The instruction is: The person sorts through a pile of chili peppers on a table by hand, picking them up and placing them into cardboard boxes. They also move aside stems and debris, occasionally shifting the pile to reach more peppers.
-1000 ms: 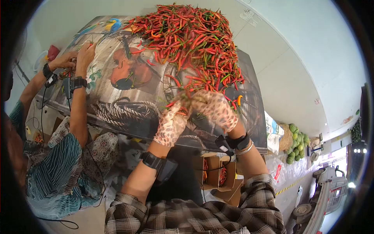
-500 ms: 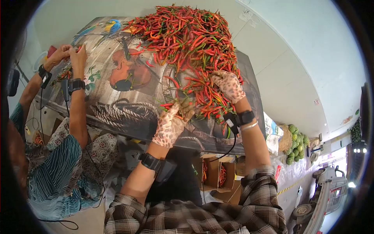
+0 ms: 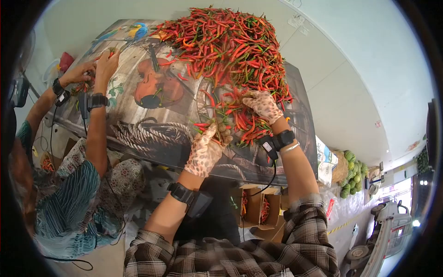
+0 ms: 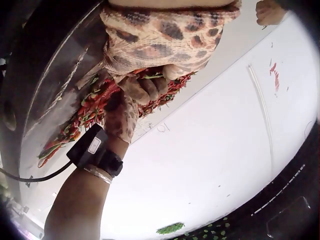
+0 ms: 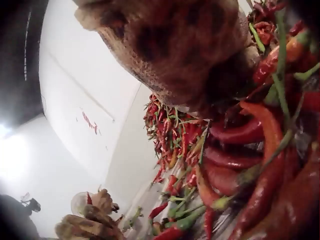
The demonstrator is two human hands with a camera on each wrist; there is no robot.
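My left hand (image 3: 205, 150), in a spotted glove, is curled round a few red chili peppers (image 3: 201, 124) near the table's front edge. In the right wrist view its gloved fingers (image 5: 90, 225) show at the lower left with a red tip above them. My right hand (image 3: 264, 106), gloved alike, is at the loose near part of the chili pile (image 3: 226, 41), fingertips among red pods and green stems. From the right wrist, shiny chilies (image 5: 270, 145) lie close beside that hand. Its fingertips are hidden there, and I cannot tell whether it pinches a pod.
The table (image 3: 124, 106) has a printed cover with a violin and rope. At the left another person's hands (image 3: 99, 69) handle chilies. Cardboard boxes (image 3: 254, 207) with chilies stand below the front edge. Watermelons (image 3: 353, 173) are piled at the right, near a parked vehicle (image 3: 387, 231).
My right hand went from beside the left hand out to the chilies at the right, then shifted slightly left. The left hand stayed near the front edge, holding chilies.
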